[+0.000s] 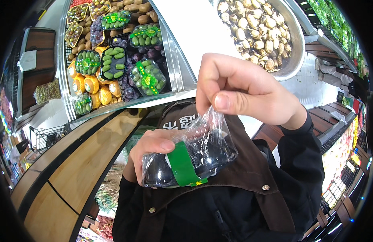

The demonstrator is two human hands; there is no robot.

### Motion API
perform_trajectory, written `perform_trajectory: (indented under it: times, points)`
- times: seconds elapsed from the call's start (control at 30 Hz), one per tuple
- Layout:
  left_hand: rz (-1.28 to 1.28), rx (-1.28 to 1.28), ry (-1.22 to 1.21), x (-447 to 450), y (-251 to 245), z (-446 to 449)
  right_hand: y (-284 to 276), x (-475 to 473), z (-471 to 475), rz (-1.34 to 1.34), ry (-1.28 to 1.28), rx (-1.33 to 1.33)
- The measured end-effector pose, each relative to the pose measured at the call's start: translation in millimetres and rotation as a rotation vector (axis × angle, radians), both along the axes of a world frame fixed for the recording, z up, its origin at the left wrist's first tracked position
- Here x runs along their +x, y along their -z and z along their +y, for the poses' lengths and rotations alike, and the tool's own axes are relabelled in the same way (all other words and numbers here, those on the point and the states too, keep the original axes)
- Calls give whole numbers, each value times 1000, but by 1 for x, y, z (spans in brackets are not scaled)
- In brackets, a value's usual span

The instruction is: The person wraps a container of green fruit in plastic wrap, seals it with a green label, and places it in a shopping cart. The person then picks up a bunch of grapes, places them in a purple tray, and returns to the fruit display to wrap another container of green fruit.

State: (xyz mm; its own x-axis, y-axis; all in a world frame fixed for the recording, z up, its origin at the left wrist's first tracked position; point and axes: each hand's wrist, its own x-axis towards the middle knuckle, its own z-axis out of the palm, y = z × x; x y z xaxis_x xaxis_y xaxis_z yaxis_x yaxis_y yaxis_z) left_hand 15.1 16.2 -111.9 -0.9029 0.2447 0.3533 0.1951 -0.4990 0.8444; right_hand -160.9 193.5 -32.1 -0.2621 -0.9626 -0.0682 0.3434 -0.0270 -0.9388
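Note:
A dark tray wrapped in clear plastic film (215, 157) is held in front of my chest. My left hand (151, 145) grips its left end, with the thumb on top beside a green band (182, 163) stuck across the package. A short piece of green and yellow tape hangs at the lower edge. My right hand (247, 87) pinches gathered film between thumb and fingers and holds it stretched up above the tray. The film and its reflections hide most of what the tray contains.
Ahead on the left, a display case (174, 66) holds wrapped trays of small green fruit (147, 77), plums, kiwifruit and netted yellow fruit. A metal basin (298, 57) of pale, rounded produce sits ahead on the right. A wooden ledge (68, 175) curves along my left.

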Motion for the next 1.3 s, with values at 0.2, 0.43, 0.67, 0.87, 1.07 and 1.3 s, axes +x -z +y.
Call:
perform_trajectory:
  times: [0.2,0.43,0.67,0.87,1.07,1.3]
  points:
    - [88,-8,-42,-8,-1,6,-14,-4,1,-161,-154,131]
    - [-4,-3,-64,2,-3,3,-10,-1,-5,-157,-8,60]
    - [-356,-244,242,9,-9,-17,-9,11,-10,359,302,-57]
    - [-225,21,265,4,13,-14,-2,-5,-15,788,274,-320]
    - [-17,45,264,-11,17,-9,7,-8,-35,337,196,-187]
    - [-9,16,346,-15,28,-10,28,-15,-54,873,195,-481]
